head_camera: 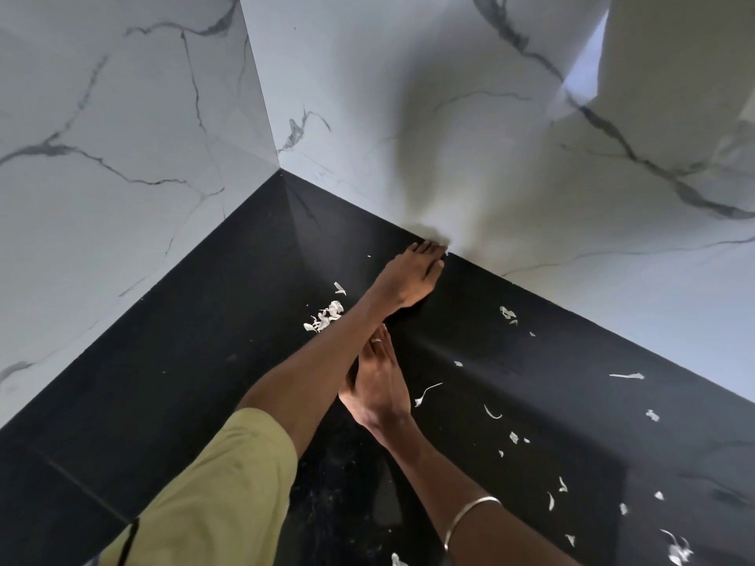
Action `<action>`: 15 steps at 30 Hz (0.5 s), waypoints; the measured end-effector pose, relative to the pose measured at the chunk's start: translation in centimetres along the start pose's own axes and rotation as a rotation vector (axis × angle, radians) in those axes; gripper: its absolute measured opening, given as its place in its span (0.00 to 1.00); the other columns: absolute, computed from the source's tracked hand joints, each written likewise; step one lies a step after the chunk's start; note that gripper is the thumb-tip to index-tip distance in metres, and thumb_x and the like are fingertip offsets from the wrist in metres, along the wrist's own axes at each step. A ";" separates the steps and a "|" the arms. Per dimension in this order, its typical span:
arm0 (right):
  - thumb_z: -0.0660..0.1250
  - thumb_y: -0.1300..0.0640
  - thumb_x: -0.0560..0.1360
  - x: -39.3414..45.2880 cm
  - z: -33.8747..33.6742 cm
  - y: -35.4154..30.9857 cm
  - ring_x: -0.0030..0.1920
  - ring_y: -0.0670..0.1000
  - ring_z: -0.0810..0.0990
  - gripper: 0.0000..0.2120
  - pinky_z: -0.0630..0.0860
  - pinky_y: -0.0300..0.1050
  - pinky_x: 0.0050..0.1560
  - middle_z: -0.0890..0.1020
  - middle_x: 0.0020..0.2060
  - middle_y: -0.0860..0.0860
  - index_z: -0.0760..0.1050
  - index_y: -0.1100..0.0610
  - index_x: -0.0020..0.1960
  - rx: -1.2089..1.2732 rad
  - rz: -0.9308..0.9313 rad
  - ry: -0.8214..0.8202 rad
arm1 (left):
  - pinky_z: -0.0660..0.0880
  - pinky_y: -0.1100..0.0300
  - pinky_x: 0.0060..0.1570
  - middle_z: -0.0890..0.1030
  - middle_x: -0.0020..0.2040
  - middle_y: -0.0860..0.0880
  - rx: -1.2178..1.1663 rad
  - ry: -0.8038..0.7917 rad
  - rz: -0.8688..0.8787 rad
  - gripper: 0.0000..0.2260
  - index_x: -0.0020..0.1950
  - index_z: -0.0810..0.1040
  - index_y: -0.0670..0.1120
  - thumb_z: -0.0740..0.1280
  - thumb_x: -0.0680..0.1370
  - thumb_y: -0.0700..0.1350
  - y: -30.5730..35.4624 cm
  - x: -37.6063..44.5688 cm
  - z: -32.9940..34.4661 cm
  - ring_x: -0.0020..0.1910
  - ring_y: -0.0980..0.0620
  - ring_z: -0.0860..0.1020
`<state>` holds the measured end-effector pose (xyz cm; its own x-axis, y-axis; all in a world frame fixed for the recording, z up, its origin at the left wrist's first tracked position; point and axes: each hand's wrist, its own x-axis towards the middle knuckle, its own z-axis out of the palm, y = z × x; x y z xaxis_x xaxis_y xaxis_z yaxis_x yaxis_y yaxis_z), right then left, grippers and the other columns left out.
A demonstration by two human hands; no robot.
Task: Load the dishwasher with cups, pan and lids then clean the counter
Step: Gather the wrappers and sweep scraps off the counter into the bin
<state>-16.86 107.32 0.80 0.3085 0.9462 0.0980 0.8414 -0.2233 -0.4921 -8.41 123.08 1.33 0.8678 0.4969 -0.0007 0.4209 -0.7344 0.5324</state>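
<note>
Cleaning stage: left hand flat, sweeping by the wall; right hand flat, empty; scraps litter the tabletop.

White marble wall tiles with grey veins stand on two sides and meet in a corner up and to the left of the reaching fingers. A pale cabinet panel (only part of it shows) hangs at the upper right.
</note>
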 end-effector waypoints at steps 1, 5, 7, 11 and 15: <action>0.59 0.47 0.78 0.0 0.1 0.1 0.75 0.50 0.62 0.28 0.52 0.46 0.78 0.71 0.71 0.56 0.64 0.59 0.74 -0.026 -0.012 -0.012 | 0.57 0.50 0.76 0.65 0.77 0.45 0.051 0.007 0.020 0.24 0.77 0.63 0.45 0.47 0.83 0.51 0.5 0.0 0.2 0.77 0.47 0.60; 0.64 0.48 0.75 -0.1 -0.3 0.0 0.77 0.51 0.60 0.31 0.53 0.45 0.78 0.67 0.73 0.57 0.64 0.60 0.74 -0.017 -0.047 0.010 | 0.56 0.50 0.77 0.65 0.76 0.44 0.218 0.014 0.107 0.23 0.77 0.62 0.43 0.50 0.83 0.48 1.5 -0.7 0.6 0.77 0.45 0.60; 0.67 0.51 0.74 -0.1 -0.4 -0.1 0.76 0.52 0.60 0.32 0.59 0.47 0.76 0.66 0.74 0.58 0.63 0.62 0.74 -0.005 -0.048 0.040 | 0.55 0.51 0.76 0.64 0.77 0.45 0.241 -0.012 0.148 0.23 0.78 0.62 0.44 0.50 0.83 0.49 1.9 -1.4 0.9 0.77 0.46 0.59; 0.58 0.50 0.79 -0.1 -0.7 -0.4 0.73 0.53 0.67 0.26 0.58 0.46 0.76 0.72 0.69 0.59 0.64 0.61 0.73 0.058 -0.016 0.039 | 0.62 0.52 0.73 0.70 0.74 0.50 0.133 -0.067 0.317 0.20 0.75 0.68 0.48 0.53 0.83 0.47 1.5 -3.9 -0.5 0.75 0.49 0.65; 0.51 0.43 0.82 -0.2 -0.2 -0.3 0.78 0.52 0.56 0.30 0.53 0.47 0.78 0.61 0.76 0.57 0.56 0.61 0.78 0.074 0.014 0.066 | 0.65 0.49 0.72 0.74 0.71 0.49 -0.061 0.205 0.065 0.20 0.72 0.71 0.49 0.55 0.82 0.50 -3.3 -5.6 -4.2 0.71 0.49 0.70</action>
<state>-17.08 107.18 1.11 0.3510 0.9248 0.1465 0.8025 -0.2164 -0.5560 -15.79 124.68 3.16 0.8181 0.5376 0.2040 0.3437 -0.7416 0.5761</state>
